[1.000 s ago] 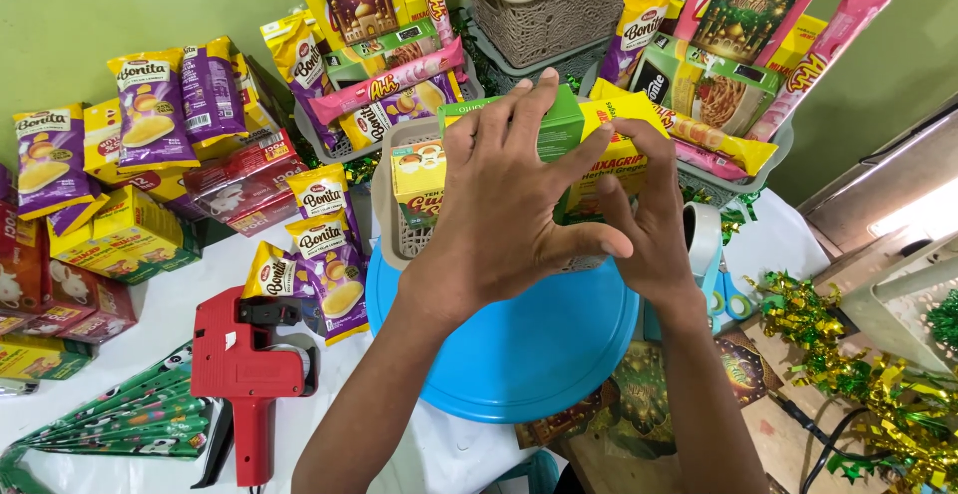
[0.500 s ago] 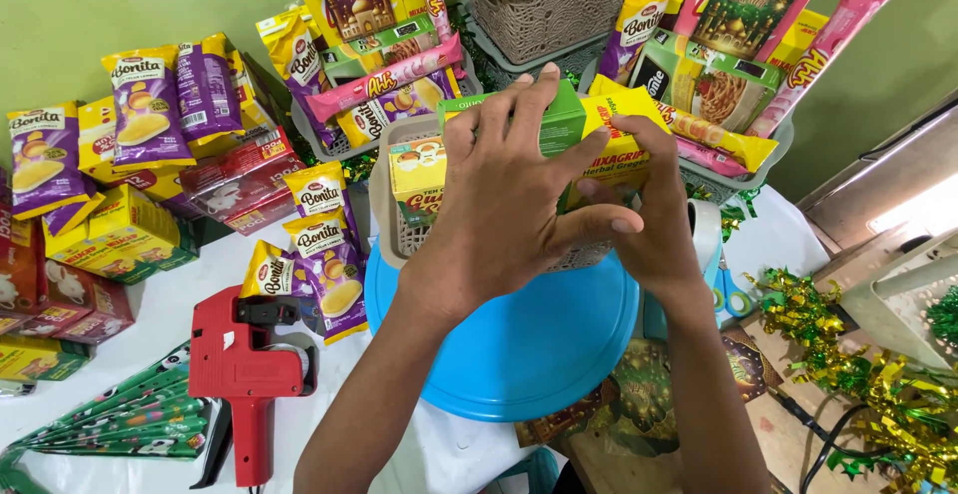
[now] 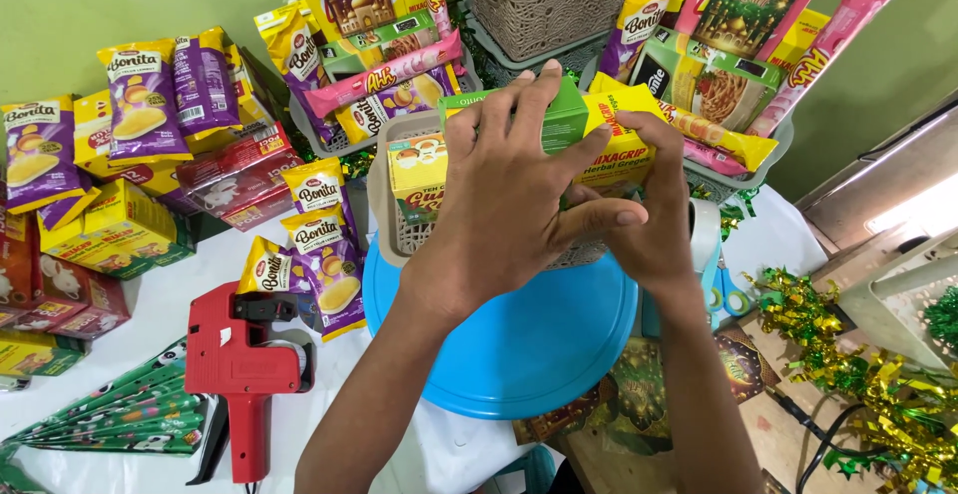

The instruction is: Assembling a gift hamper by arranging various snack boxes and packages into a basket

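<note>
A single head-worn view looks steeply down and forward, close over the white-covered surface (image 3: pixel 150 304), facing the green wall (image 3: pixel 60 5) behind it.

Your left hand (image 3: pixel 514 195) and right hand (image 3: pixel 649 215) are hiding most of the beige basket (image 3: pixel 391 217) and the lower part of the green box (image 3: pixel 564 120), while the frame's edges are cutting off the red price gun (image 3: pixel 244 374) and gold tinsel (image 3: pixel 898 394).

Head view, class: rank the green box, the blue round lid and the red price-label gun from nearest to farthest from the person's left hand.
1. Green box: under the left hand, in the basket.
2. Blue round lid: just below the hand.
3. Red price-label gun: far left on the table.
</note>
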